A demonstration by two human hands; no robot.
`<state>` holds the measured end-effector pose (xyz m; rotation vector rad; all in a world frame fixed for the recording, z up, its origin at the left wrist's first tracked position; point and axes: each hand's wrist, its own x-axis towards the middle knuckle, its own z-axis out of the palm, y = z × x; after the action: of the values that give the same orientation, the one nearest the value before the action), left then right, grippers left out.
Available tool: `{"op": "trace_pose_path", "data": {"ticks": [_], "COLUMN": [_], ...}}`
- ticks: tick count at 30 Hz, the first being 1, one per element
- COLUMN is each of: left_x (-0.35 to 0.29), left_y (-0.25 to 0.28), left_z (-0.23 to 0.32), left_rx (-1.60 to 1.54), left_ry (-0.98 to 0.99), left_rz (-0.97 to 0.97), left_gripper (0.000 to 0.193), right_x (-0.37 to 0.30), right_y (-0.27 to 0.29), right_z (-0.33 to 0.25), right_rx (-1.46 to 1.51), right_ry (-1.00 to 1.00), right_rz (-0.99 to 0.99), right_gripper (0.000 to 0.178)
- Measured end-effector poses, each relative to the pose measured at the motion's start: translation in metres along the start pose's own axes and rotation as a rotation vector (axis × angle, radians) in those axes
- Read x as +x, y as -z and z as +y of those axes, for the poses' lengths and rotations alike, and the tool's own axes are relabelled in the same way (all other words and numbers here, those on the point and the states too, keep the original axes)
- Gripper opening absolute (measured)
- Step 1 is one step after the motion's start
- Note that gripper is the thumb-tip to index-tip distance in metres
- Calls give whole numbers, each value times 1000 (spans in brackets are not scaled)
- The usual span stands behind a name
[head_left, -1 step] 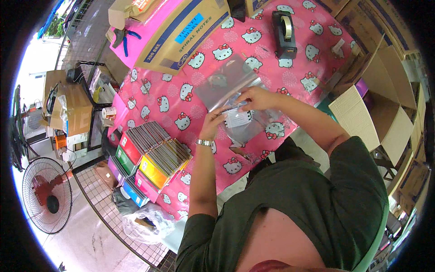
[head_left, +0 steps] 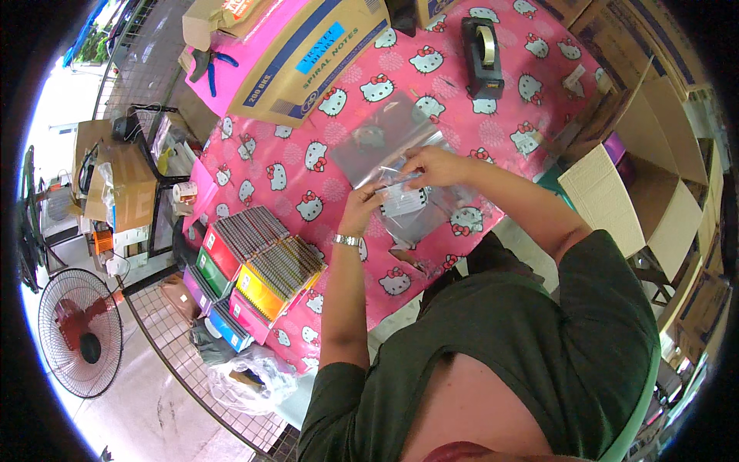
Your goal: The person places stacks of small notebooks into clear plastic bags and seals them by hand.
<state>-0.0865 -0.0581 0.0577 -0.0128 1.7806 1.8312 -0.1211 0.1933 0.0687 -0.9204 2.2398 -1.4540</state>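
Over the pink patterned table, my left hand pinches the left side of a clear plastic bag. My right hand has its fingers bent together on the upper edge of the same bag. Between the hands, a small white pad with black marks along its edge shows through the plastic; its exact kind is hard to make out. Just beyond the fingers, more clear plastic bags lie flat on the table. The right fingertips are partly hidden behind the hand.
Stacks of spiral notebooks in several colours stand left of my left forearm. A large cardboard box and blue-handled pliers are at the far left. A black tape dispenser stands at the back. An open carton is at right, a fan at left.
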Motion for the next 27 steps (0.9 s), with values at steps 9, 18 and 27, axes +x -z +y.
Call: {"op": "trace_pose_path", "data": {"ticks": [9, 18, 27], "left_x": [-20, -43, -20], "left_y": [-37, -25, -39], "left_z": [33, 40, 20], "left_rx": [751, 987, 857], "left_ry": [-272, -564, -462], "left_rz": [235, -23, 498], "left_gripper": [26, 28, 18], "right_x": [-16, -39, -21], "right_y": [-25, -16, -63], "right_z": [-19, -58, -42], "right_rx": [-72, -552, -386], "right_ry": [40, 222, -187], "right_rz": [186, 132, 637], "right_gripper": [28, 32, 10]}}
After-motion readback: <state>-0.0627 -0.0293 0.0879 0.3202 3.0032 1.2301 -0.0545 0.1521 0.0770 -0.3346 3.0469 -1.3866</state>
